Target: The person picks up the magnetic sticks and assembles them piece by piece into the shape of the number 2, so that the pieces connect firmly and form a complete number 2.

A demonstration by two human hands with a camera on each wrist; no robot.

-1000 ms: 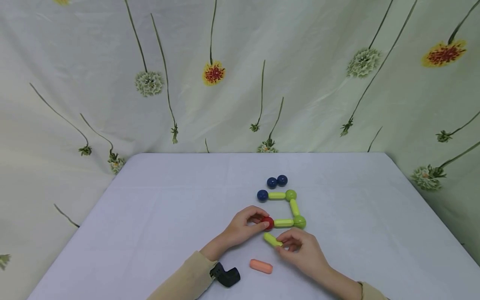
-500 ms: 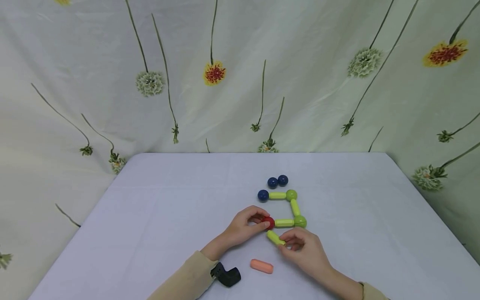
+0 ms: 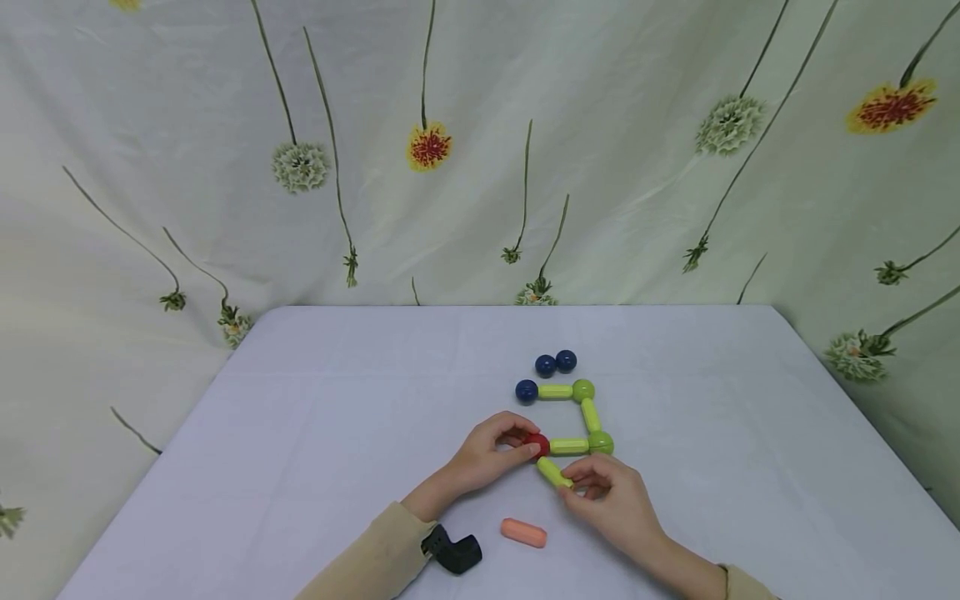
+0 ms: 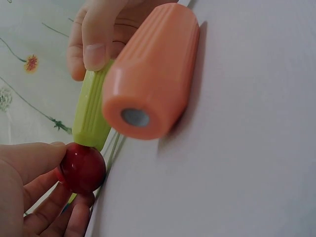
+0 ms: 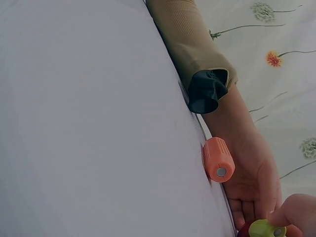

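In the head view my left hand (image 3: 483, 457) holds a red ball (image 3: 537, 445) between thumb and fingers. My right hand (image 3: 617, 502) pinches the near end of a yellow-green magnetic rod (image 3: 552, 472). This rod's other end meets the red ball, as the left wrist view shows at the ball (image 4: 85, 168). From the red ball a chain runs right through a second yellow-green rod (image 3: 568, 447) to a green ball (image 3: 600, 442). It continues via another rod (image 3: 590, 415), a green ball (image 3: 582, 390) and a rod (image 3: 555, 392) to a blue ball (image 3: 527, 391).
Two loose blue balls (image 3: 556, 363) lie side by side behind the chain. An orange magnetic rod (image 3: 523, 532) rests on the white table (image 3: 337, 400) between the forearms. A black wrist camera (image 3: 453, 553) is strapped at the left sleeve. A flower-print cloth (image 3: 615, 150) hangs behind.
My right hand has brought the pinched rod up and slightly right, closing the gap until its tip meets the red ball. The left hand has stayed on the ball.
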